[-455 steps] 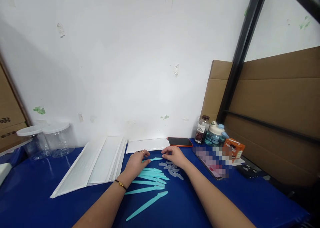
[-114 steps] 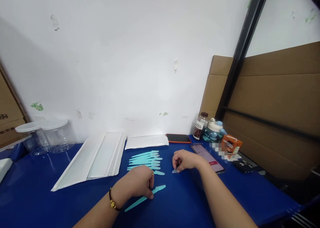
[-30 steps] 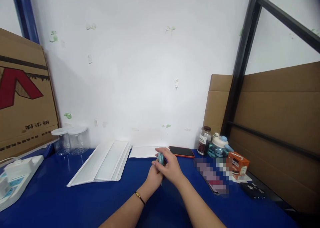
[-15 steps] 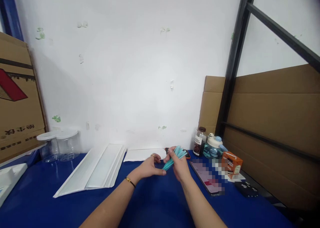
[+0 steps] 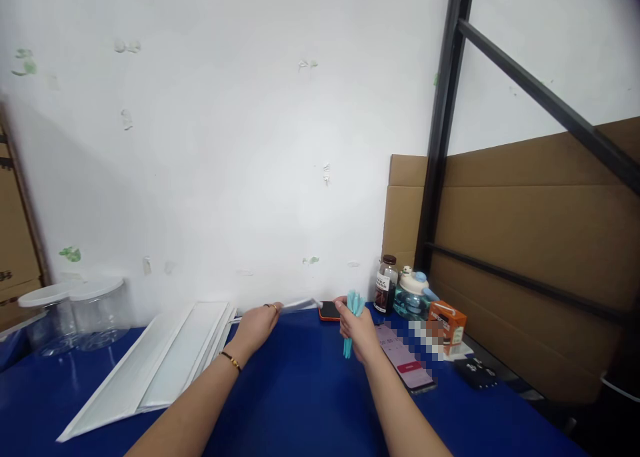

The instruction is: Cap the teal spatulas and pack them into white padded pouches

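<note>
My right hand [image 5: 357, 327] is closed around a bundle of thin turquoise sticks [image 5: 354, 303], held nearly upright above the table. Their ends stick out over and under the fist; what exactly they are I cannot make out. To the left, my left hand [image 5: 257, 328] pinches a flat white envelope-like packet [image 5: 300, 304], seen almost edge-on and tilted near the wall. Its fingertips are partly hidden behind the hand. A stack of white padded envelopes [image 5: 173, 357] lies beside my left forearm. Just behind my right hand is a dark phone with an orange-red edge [image 5: 329, 311].
Two clear jars with white lids [image 5: 100, 313] stand at the left. At the right are a brown-capped bottle [image 5: 385, 285], a blue-and-cream water bottle [image 5: 414, 293], an orange box [image 5: 448, 327], a large phone [image 5: 407, 363] and a black pouch [image 5: 475, 373]. A blue cloth [image 5: 300, 403] covers the table.
My left hand has left the turquoise bundle, moved left and taken hold of the white packet, lifting it. My right hand has turned the bundle upright. The view has swung right.
</note>
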Motion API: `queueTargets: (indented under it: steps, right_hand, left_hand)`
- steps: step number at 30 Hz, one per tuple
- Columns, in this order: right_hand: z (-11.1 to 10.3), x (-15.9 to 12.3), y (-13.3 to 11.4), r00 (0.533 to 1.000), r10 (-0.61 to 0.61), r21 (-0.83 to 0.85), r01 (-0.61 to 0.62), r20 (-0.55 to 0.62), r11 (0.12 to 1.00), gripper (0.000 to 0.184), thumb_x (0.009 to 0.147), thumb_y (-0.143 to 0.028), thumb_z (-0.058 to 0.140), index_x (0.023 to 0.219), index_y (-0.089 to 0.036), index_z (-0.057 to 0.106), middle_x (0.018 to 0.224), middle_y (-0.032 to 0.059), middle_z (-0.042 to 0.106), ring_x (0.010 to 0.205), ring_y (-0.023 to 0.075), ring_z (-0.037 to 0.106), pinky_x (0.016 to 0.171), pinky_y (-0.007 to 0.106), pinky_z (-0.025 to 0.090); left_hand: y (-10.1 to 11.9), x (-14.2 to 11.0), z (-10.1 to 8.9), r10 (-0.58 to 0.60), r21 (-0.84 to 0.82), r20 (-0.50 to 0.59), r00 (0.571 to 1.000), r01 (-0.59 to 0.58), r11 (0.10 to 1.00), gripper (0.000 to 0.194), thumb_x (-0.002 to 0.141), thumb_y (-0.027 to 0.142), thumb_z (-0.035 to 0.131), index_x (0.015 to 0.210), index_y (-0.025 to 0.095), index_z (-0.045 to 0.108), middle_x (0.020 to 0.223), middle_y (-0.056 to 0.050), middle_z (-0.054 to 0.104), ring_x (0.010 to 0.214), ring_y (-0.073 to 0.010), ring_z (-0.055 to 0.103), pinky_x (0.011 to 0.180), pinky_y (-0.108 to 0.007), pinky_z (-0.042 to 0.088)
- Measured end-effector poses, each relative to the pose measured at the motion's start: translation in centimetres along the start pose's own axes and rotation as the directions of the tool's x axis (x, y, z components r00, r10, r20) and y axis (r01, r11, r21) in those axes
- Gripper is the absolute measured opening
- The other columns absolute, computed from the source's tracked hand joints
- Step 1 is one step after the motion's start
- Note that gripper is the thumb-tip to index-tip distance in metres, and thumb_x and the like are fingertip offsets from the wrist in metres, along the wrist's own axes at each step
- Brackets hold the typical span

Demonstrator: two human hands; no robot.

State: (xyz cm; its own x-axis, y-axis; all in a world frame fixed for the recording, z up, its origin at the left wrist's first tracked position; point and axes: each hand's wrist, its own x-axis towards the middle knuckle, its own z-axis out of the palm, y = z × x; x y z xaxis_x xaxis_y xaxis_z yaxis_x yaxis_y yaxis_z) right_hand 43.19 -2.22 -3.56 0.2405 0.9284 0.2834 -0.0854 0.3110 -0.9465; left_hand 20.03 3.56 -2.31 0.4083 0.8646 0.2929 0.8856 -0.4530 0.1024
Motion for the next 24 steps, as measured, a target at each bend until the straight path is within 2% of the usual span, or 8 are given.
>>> queueTargets:
  steps: [4, 7, 10, 12, 14, 16, 20, 24]
  right_hand:
    - [0.1, -1.2, -2.9, 0.974, -0.216, -0.29, 0.225, 0.065, 0.93, 0.041, 0.072, -0.045, 0.06, 0.102, -0.017, 0.057, 0.065, 0.0002, 0.053, 0.056, 0.0131, 0.048, 0.054, 0.025, 0.041]
    - [0.6, -2.0, -4.9, 0.941, -0.325, -0.398, 0.335, 0.095, 0.854, 0.042, 0.074, -0.038, 0.058, 0.111, -0.019, 0.053, 0.082, 0.0034, 0.058, 0.068, 0.0152, 0.051, 0.064, 0.026, 0.043]
    - [1.2, -2.3, -7.0, 0.925, -0.326, -0.415, 0.38, 0.198, 0.827, 0.026, 0.075, -0.033, 0.057, 0.095, -0.016, 0.058, 0.08, 0.0025, 0.058, 0.068, 0.0154, 0.051, 0.064, 0.026, 0.042]
    - [1.7, -2.3, -8.5, 0.907, -0.276, -0.406, 0.393, 0.318, 0.825, 0.017, 0.075, -0.031, 0.057, 0.081, -0.016, 0.058, 0.073, 0.0009, 0.057, 0.067, 0.0151, 0.05, 0.063, 0.026, 0.041]
    - [2.5, -2.5, -9.9, 0.873, -0.208, -0.387, 0.394, 0.441, 0.833, 0.014, 0.073, -0.03, 0.058, 0.074, -0.015, 0.056, 0.068, -0.0007, 0.055, 0.064, 0.0142, 0.048, 0.061, 0.025, 0.04]
    - [3.4, -2.8, -11.1, 0.84, -0.157, -0.367, 0.386, 0.52, 0.847, 0.012, 0.072, -0.027, 0.059, 0.072, -0.016, 0.056, 0.065, -0.0016, 0.054, 0.062, 0.0133, 0.047, 0.059, 0.024, 0.04]
    - [4.8, -3.2, -12.1, 0.796, -0.073, -0.256, 0.278, 0.601, 0.926, 0.012, 0.071, -0.027, 0.061, 0.072, -0.015, 0.058, 0.058, -0.0032, 0.05, 0.052, 0.0099, 0.043, 0.05, 0.022, 0.036]
    - [5.0, -2.4, -12.8, 0.843, -0.113, 0.132, 0.05, 0.527, 0.99, 0.021, 0.076, -0.036, 0.06, 0.083, -0.016, 0.059, 0.043, -0.0092, 0.035, 0.036, 0.0052, 0.028, 0.039, 0.02, 0.026]
  left_hand:
    - [2.2, -1.5, -3.7, -0.014, -0.235, -0.104, 0.994, -0.011, 0.972, 0.042, 0.091, 0.042, 0.019, 0.09, 0.02, 0.055, 0.071, -0.003, 0.06, 0.068, -0.0163, 0.057, 0.064, -0.024, 0.038]
    - [3.3, -3.4, -5.2, 0.071, -0.497, -0.099, 0.993, -0.111, 0.861, 0.041, 0.089, 0.048, 0.027, 0.083, 0.019, 0.055, 0.069, 0.0, 0.057, 0.065, -0.0141, 0.052, 0.062, -0.023, 0.037]
    - [3.7, -5.4, -5.9, 0.11, -0.756, -0.021, 0.994, -0.088, 0.649, 0.04, 0.085, 0.052, 0.039, 0.086, 0.016, 0.057, 0.073, -0.001, 0.057, 0.067, -0.0141, 0.051, 0.062, -0.023, 0.037]
    - [3.6, -6.6, -6.1, 0.176, -0.915, 0.081, 0.981, 0.003, 0.403, 0.041, 0.081, 0.052, 0.048, 0.101, 0.017, 0.056, 0.083, -0.002, 0.06, 0.076, -0.0159, 0.053, 0.068, -0.025, 0.04]
    - [3.6, -7.5, -6.3, 0.289, -0.986, 0.151, 0.945, 0.124, 0.109, 0.053, 0.076, 0.054, 0.053, 0.117, 0.02, 0.049, 0.1, -0.005, 0.06, 0.091, -0.0198, 0.054, 0.079, -0.03, 0.04]
    - [3.7, -8.0, -6.2, 0.392, -0.966, 0.18, 0.902, 0.237, -0.102, 0.065, 0.071, 0.058, 0.057, 0.124, 0.022, 0.045, 0.109, -0.008, 0.059, 0.1, -0.0237, 0.052, 0.086, -0.034, 0.038]
    - [3.8, -7.9, -5.6, 0.511, -0.9, 0.218, 0.832, 0.373, -0.224, 0.058, 0.066, 0.046, 0.065, 0.113, 0.013, 0.056, 0.105, -0.012, 0.06, 0.098, -0.0249, 0.054, 0.085, -0.033, 0.039]
    - [2.9, -7.4, -4.5, 0.49, -0.876, 0.145, 0.86, 0.341, -0.339, 0.056, 0.065, 0.033, 0.066, 0.116, 0.017, 0.053, 0.1, -0.008, 0.059, 0.088, -0.0191, 0.056, 0.08, -0.03, 0.04]
